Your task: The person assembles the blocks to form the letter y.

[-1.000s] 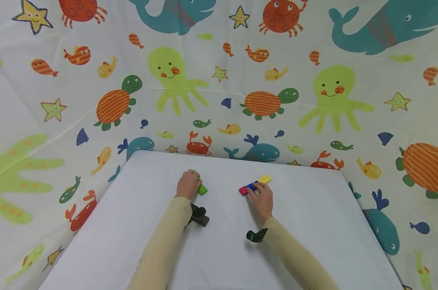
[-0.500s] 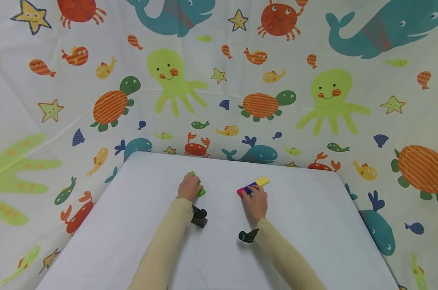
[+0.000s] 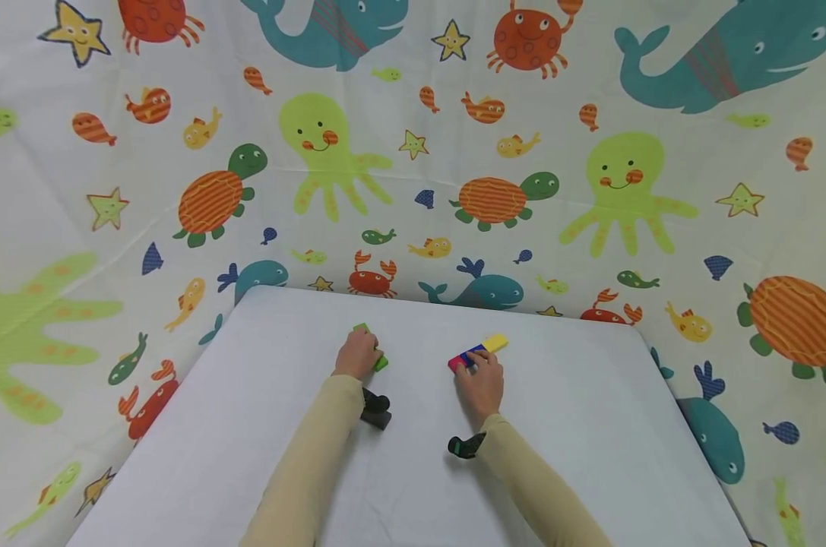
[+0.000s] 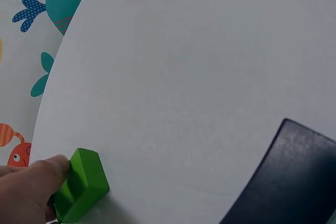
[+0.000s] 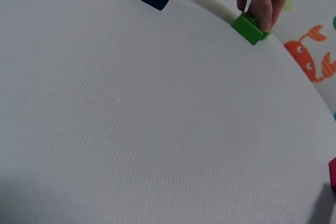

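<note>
White cloth backdrop printed with cartoon sea creatures behind, white-covered worktop below. Green block, notched, sits left of middle toward the far edge; one piece or two, can't tell, left hand covers its middle. Right of it, near the far edge too: solid red block, blue block and flat yellow block, end to end on a slant. Material unclear on all.

Risks, my guess: uneven pressure from right hand could skew the line or open gaps; yellow looks unheld, so likeliest to be left behind. Green could tip if the left pinch slips or twists.

Pose: both arms reach forward, hands well apart, dark wrist-worn device jutting inward on the left arm, similar one on the right. Left fingers narrow, pinching green. Right fingers curled, gripping roughly where red meets blue; exact contact too small to tell.
</note>
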A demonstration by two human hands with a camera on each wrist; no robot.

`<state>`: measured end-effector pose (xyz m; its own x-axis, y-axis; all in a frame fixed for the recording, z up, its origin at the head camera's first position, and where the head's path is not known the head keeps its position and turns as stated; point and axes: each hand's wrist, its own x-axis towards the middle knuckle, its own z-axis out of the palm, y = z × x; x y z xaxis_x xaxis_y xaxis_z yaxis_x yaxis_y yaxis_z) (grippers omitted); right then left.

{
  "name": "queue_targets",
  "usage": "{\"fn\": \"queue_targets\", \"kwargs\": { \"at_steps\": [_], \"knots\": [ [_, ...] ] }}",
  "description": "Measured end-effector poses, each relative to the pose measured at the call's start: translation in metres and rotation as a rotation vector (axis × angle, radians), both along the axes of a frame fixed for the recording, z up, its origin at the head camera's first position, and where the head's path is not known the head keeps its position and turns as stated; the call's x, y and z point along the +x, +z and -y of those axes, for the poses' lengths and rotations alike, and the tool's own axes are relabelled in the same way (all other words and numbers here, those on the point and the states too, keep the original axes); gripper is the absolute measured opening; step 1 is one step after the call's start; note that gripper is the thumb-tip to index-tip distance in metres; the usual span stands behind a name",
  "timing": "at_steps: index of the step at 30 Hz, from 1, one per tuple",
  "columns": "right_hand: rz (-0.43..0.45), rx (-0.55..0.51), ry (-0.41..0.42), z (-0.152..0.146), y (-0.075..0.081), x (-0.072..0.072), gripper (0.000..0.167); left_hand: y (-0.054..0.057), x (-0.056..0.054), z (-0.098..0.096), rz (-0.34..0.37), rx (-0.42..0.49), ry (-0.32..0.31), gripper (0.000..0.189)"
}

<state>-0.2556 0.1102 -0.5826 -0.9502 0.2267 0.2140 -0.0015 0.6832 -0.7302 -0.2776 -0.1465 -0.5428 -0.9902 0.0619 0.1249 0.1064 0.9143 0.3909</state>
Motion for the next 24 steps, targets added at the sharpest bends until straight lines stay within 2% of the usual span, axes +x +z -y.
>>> {"fn": "queue_targets", "kwargs": {
  "at_steps": [7, 17, 24],
  "knots": [
    [0.02, -0.005, 0.003, 0.0013, 0.0005, 0.0009, 0.04, 0.0035, 0.0018, -0.0014, 0.038, 0.016, -0.03, 0.022],
    [-0.004, 0.028, 0.001, 0.0016, 0.0005, 0.0, 0.04, 0.0078, -0.0027, -0.0084, 0.174, 0.044, -0.147, 0.041],
    [-0.011, 0.019, -0.003, 0.0022, 0.0018, 0.0016, 0.038, 0.0063, -0.0048, -0.01, 0.2, 0.024, -0.198, 0.047]
  ]
}}
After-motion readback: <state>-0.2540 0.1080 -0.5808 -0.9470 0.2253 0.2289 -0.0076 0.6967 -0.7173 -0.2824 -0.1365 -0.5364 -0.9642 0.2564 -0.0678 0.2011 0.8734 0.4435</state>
